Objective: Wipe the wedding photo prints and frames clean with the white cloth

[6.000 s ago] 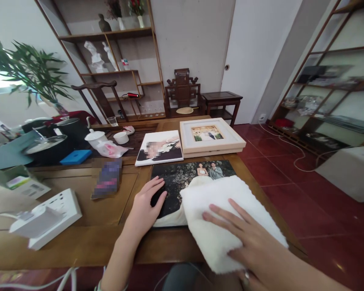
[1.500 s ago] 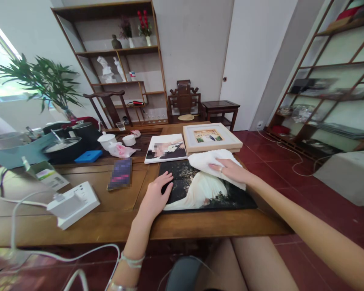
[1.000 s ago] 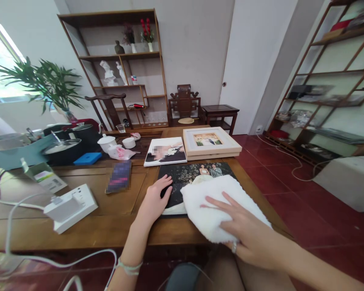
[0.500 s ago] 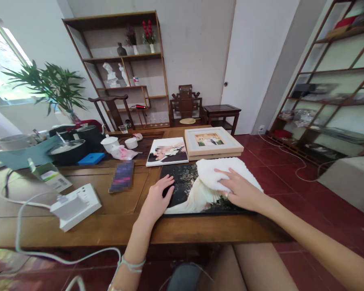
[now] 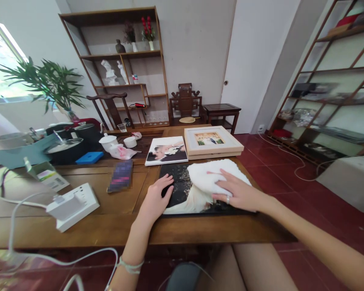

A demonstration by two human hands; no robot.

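Note:
A dark photo panel (image 5: 182,196) with a pale flowing dress printed on it lies flat at the table's front edge. My left hand (image 5: 158,193) rests on its left side, fingers stretched out and thumb apart. Over the panel's right part is a fluffy white towel (image 5: 203,173), bunched under my right hand (image 5: 235,190). The fingers of that hand press on the towel and hold it against the panel; a ring shows on one of them. Much of the panel's right side is hidden by the towel and hand.
Behind the panel lie a white-edged photo print (image 5: 166,151) and a light wood picture frame (image 5: 212,151). To the left are a white power strip (image 5: 77,206) with cords, a blue box (image 5: 89,157), a small carton (image 5: 47,176) and a white teapot (image 5: 108,142). The wooden table (image 5: 206,230) ends at right.
My right hand has slid the towel left across the panel. My left hand stays in place on the panel. The view has shifted slightly.

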